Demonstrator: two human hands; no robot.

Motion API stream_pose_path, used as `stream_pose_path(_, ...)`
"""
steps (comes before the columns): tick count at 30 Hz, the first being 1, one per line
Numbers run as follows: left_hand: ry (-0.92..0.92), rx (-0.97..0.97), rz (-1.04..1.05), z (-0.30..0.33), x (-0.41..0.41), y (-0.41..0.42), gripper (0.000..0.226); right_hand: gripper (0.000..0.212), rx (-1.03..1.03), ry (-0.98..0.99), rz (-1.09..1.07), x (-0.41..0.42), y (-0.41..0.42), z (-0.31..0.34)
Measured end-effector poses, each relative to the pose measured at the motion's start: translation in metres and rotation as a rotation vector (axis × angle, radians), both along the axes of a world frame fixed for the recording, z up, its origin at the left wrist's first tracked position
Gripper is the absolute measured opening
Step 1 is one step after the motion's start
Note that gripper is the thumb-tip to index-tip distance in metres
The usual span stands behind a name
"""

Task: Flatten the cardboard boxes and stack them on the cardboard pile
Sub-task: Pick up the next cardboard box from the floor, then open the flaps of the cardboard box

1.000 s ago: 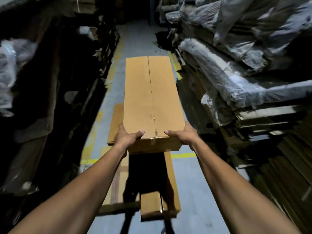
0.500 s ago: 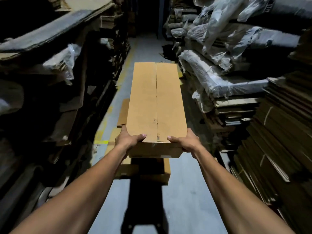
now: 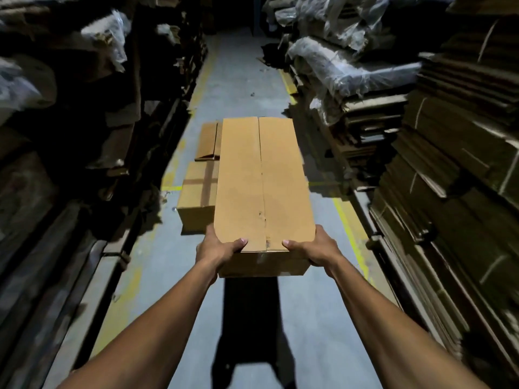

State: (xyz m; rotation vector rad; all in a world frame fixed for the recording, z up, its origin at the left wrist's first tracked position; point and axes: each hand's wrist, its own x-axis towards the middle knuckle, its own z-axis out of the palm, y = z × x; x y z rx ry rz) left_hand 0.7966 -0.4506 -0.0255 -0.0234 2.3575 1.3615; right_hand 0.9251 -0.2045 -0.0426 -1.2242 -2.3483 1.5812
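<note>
A long, closed brown cardboard box (image 3: 261, 181) is held out in front of me above the aisle floor, its top seam running away from me. My left hand (image 3: 217, 248) grips its near left corner, thumb on top. My right hand (image 3: 314, 248) grips the near right corner the same way. Below and to the left, a taped box (image 3: 196, 197) stands on the floor, with another cardboard piece (image 3: 207, 141) lying just beyond it. Tall piles of flattened cardboard (image 3: 455, 192) line the right side.
The narrow grey concrete aisle (image 3: 241, 74) with yellow lines runs ahead. Dark racks of cardboard (image 3: 92, 130) stand on the left. Plastic-wrapped bundles (image 3: 342, 66) lie on stacks at the right rear. My shadow falls on the floor below the box.
The view has moved forward along the aisle with the box still in both hands. The boxes on the floor now sit left of the held box instead of under it.
</note>
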Motion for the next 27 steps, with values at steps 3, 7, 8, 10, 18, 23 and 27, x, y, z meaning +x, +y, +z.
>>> stream_pose_path(3,-0.02,-0.06,-0.032,-0.054,0.044,-0.028,0.088,0.099,-0.029,0.001,-0.014,0.048,-0.032,-0.061)
stream_pose_path(7,-0.054,-0.111,-0.053,-0.142,0.09,-0.052,0.084,0.097,-0.051,-0.025,0.006,0.094,-0.059,-0.149)
stream_pose_path(8,-0.059,-0.111,-0.057,-0.167,0.099,-0.054,0.085,0.095,-0.053,-0.03,0.002,0.102,-0.062,-0.172)
stream_pose_path(10,-0.073,-0.117,-0.065,-0.219,0.116,-0.054,0.088,0.092,-0.057,-0.061,0.004,0.116,-0.062,-0.219)
stream_pose_path(18,-0.088,-0.134,-0.069,-0.423,0.147,-0.051,0.088,0.097,-0.093,-0.127,0.059,0.147,-0.056,-0.422)
stream_pose_path(23,-0.054,-0.13,-0.07,-0.503,0.142,-0.054,0.089,0.09,-0.062,-0.091,0.074,0.142,-0.057,-0.491)
stream_pose_path(27,-0.039,-0.037,-0.078,-0.515,0.128,-0.058,0.085,0.098,0.002,-0.176,0.152,0.119,-0.046,-0.486)
